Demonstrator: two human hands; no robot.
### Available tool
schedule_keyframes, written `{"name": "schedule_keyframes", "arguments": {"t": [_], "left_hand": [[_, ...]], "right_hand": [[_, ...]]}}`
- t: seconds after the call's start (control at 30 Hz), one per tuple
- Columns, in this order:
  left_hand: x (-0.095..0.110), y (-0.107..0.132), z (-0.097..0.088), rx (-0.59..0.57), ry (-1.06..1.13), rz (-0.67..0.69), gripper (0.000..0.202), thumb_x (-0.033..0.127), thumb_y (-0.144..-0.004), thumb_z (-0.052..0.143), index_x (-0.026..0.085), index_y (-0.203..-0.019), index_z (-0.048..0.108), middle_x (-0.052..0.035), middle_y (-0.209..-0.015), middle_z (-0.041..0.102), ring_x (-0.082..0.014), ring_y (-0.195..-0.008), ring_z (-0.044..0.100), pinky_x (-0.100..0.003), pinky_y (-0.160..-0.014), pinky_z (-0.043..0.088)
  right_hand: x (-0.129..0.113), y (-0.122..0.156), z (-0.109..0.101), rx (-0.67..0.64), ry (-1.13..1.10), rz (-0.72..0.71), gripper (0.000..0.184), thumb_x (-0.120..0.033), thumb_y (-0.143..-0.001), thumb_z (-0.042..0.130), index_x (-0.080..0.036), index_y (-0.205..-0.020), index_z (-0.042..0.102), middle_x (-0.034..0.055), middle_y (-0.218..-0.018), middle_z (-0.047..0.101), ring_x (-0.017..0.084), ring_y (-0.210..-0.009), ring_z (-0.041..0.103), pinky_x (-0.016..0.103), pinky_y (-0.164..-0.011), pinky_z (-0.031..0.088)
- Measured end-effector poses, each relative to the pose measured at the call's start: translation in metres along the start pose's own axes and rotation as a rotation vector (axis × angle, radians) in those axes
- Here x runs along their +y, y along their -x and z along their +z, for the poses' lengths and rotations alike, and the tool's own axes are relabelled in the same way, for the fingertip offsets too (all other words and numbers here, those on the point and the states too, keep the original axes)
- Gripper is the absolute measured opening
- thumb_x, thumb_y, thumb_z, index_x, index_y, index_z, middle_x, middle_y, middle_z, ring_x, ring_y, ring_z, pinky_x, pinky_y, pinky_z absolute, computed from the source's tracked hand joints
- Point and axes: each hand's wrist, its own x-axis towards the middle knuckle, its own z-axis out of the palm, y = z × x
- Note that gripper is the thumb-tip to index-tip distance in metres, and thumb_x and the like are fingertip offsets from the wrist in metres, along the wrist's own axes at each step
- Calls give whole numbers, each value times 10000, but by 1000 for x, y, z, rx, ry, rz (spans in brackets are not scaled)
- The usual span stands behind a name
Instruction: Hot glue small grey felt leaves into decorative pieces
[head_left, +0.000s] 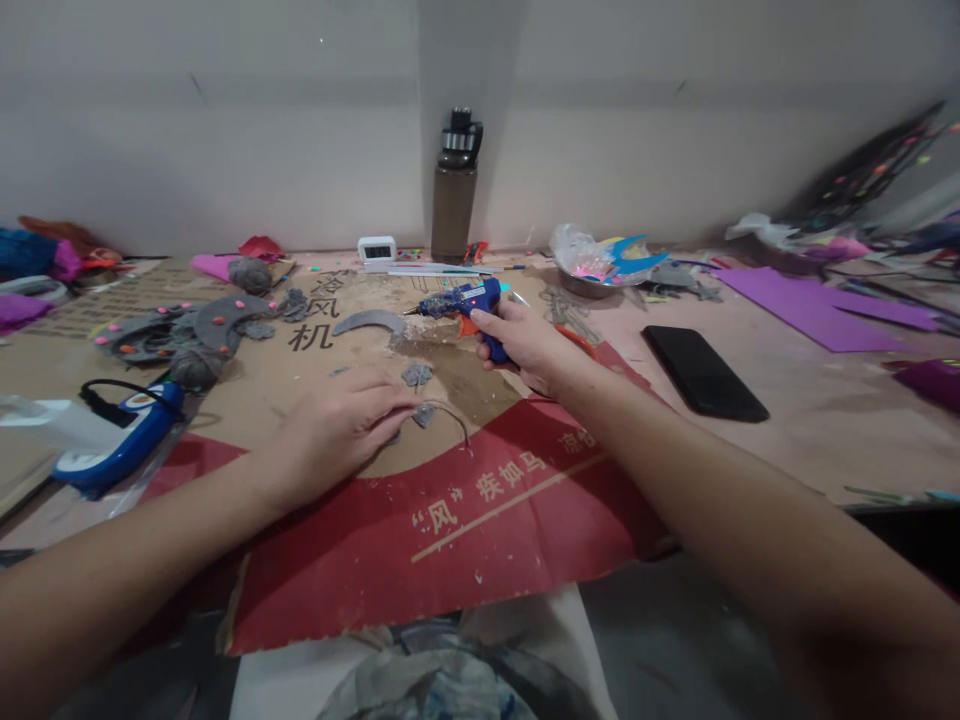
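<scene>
My right hand (514, 340) is wrapped round the handle of a blue hot glue gun (461, 298), whose nozzle points left above the cardboard. My left hand (341, 425) rests low over the cardboard with thumb and fingers pinched on a small grey felt piece (424, 415). A thin curved grey strip (454, 418) runs right from that piece. Just beyond the fingertips lies a grey felt flower (417, 374). Under the nozzle is a grey crescent (367, 320). The printed cardboard sheet (510, 520) lies beneath both hands.
At left are grey crescents with pink dots (217, 325) and a blue-and-white power strip (124, 445). A bottle (454, 205), a small clock (376, 249) and a metal bowl (592, 284) stand at the back. To the right lie a black phone (703, 372) and purple sheets (810, 310).
</scene>
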Motion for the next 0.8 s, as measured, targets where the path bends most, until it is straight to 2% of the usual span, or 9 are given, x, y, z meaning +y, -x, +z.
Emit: {"name": "schedule_keyframes", "arguments": {"t": [0.17, 0.27, 0.33, 0.5, 0.67, 0.8], "left_hand": [[5, -23, 0, -130, -61, -39, 271, 306, -925, 472, 190, -997, 706, -61, -912, 689, -171, -866, 622, -298, -804, 491], [5, -40, 6, -257, -121, -37, 277, 299, -919, 460, 185, -981, 705, -86, -982, 664, -190, -886, 608, -325, -819, 473], [4, -50, 13, -320, -143, -42, 284, 289, -912, 446, 175, -942, 704, -102, -973, 644, -194, -823, 596, -338, -777, 467], [3, -65, 23, -397, -119, 18, 221, 220, -846, 474, 180, -775, 679, -78, -841, 624, -167, -701, 544, -302, -683, 432], [6, -74, 22, -495, -146, 34, 193, 196, -788, 483, 185, -736, 668, -63, -797, 624, -165, -670, 537, -296, -631, 400], [3, -75, 29, -523, -180, 17, 190, 169, -762, 480, 197, -753, 667, -47, -776, 630, -163, -675, 541, -288, -621, 385]], "right_hand": [[3, -10, 6, 58, 50, 30, 182, -181, -937, 471, -199, -756, 450, -57, -537, 460, 68, -454, 459, 177, -431, 425], [3, -15, 7, 53, 75, 74, 205, -197, -942, 467, -195, -738, 448, -55, -515, 468, 68, -434, 456, 180, -427, 415], [3, -18, 8, 40, 92, 109, 224, -205, -948, 456, -192, -725, 449, -52, -503, 476, 67, -417, 449, 184, -425, 406], [5, -28, 9, 9, 88, 169, 225, -198, -948, 451, -186, -724, 450, -51, -493, 477, 64, -401, 443, 189, -426, 407], [9, -36, 7, 11, 52, 178, 204, -201, -941, 466, -185, -738, 458, -39, -522, 492, 69, -444, 472, 206, -466, 454], [4, -34, 7, 39, 218, 178, 181, -205, -935, 461, -181, -756, 471, -28, -541, 495, 83, -462, 489, 254, -521, 500]]}}
